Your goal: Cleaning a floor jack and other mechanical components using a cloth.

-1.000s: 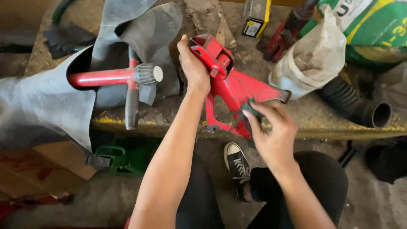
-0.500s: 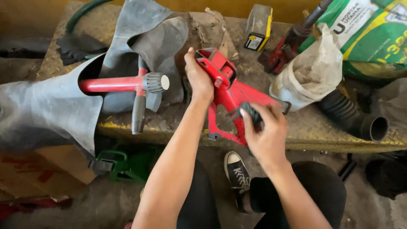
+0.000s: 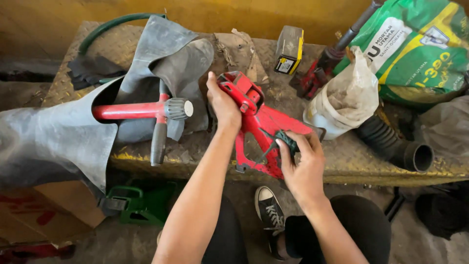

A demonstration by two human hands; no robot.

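Observation:
A red metal clamp frame (image 3: 261, 128) lies tilted on the edge of the worn metal bench (image 3: 122, 46). My left hand (image 3: 222, 102) grips its upper end near the red block. My right hand (image 3: 300, 164) is closed on a small dark knob (image 3: 287, 141) at the frame's lower side. To the left, a red bar with a grey knurled knob (image 3: 177, 108) and a dark handle (image 3: 159, 144) sticks out through a grey rubber inner tube (image 3: 58, 134).
A white plastic bag (image 3: 344, 100), a green sack (image 3: 420, 46), a black ribbed hose (image 3: 398, 146) and a small yellow-black box (image 3: 288, 50) crowd the bench's right and back. A green hose (image 3: 115, 23) curls at back left. My black sneaker (image 3: 269, 211) rests on the floor below.
The view has shifted, so the bench sits lower in frame. My right hand has slid slightly along the frame's lower side, still on the dark knob. My left hand keeps its grip.

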